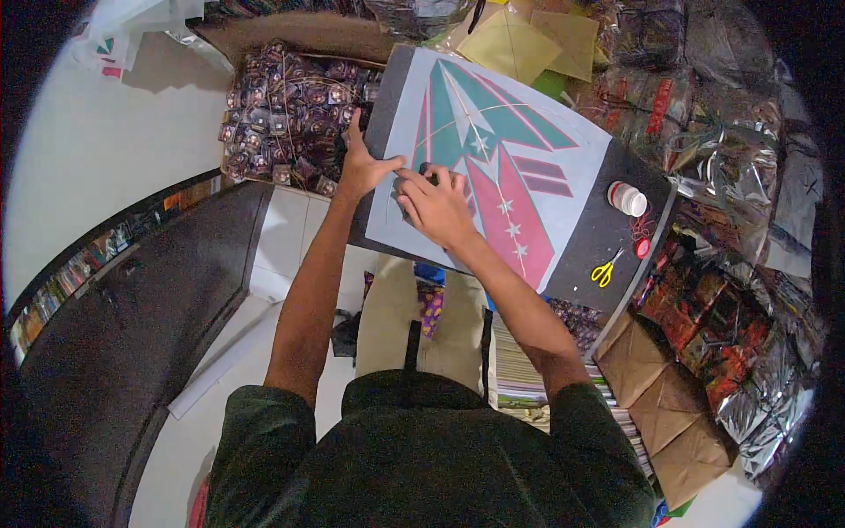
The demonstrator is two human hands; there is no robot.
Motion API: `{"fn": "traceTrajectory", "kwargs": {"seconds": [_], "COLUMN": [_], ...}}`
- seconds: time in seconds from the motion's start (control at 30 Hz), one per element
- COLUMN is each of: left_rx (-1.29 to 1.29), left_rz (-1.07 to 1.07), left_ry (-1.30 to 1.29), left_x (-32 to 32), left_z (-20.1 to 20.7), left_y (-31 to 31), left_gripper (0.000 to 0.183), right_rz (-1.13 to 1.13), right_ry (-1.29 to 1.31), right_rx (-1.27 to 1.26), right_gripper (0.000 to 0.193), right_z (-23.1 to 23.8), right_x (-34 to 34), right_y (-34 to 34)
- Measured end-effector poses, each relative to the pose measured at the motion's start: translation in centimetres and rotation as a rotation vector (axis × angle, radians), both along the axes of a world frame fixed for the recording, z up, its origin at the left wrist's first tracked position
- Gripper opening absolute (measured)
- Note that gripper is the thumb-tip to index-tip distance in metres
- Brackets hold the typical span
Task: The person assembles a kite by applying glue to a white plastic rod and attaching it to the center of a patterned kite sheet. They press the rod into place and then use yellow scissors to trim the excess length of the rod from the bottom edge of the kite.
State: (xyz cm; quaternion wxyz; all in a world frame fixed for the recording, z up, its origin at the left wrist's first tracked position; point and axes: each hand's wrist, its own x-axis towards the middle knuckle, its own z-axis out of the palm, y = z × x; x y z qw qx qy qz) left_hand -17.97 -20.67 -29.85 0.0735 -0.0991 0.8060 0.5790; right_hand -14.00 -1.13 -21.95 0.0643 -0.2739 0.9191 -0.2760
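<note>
A paper kite (502,189) in white, green and red, with silver stars, lies on a dark grey board (576,255). A thin straight stick runs down its middle, and a thin bowed stick (440,129) crosses its upper part. My left hand (363,167) is at the left edge, forefinger and thumb spread apart, the thumb reaching over the white paper. Close beside that thumb, my right hand (437,204) rests on the paper with curled fingers. Something small and dark shows at its fingertips, but I cannot make out what it is.
On the board's right side lie a white spool (627,199), red thread (640,231) and yellow-handled scissors (603,271). A carton of small wrapped packets (286,119) stands at the far left. Plastic-wrapped bundles (722,299) crowd the right. Yellow paper (509,46) lies behind the board.
</note>
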Motion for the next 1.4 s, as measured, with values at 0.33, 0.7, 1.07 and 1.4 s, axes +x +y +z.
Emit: {"fn": "traceTrajectory", "kwargs": {"seconds": [0.33,0.7,1.07,1.4], "left_rx": [-0.078,-0.128,0.085,0.033], "left_rz": [0.060,0.066,0.022,-0.070], "left_ry": [-0.053,-0.022,-0.056,0.115], "left_x": [0.0,0.3,0.2,1.2], "left_z": [1.0,0.0,2.6,1.0], "left_y": [0.6,0.4,0.9,-0.3], "left_gripper": [0.121,0.125,0.118,0.119], "right_rz": [0.000,0.065,0.062,0.066], "right_ry": [0.002,0.084,0.098,0.102], "right_rx": [0.074,0.072,0.134,0.147], "right_gripper": [0.021,0.024,0.025,0.024], "right_z": [-0.3,0.2,-0.2,0.1], "right_x": [0.4,2.7,2.0,1.9], "right_y": [-0.4,-1.0,-1.1,-1.5]}}
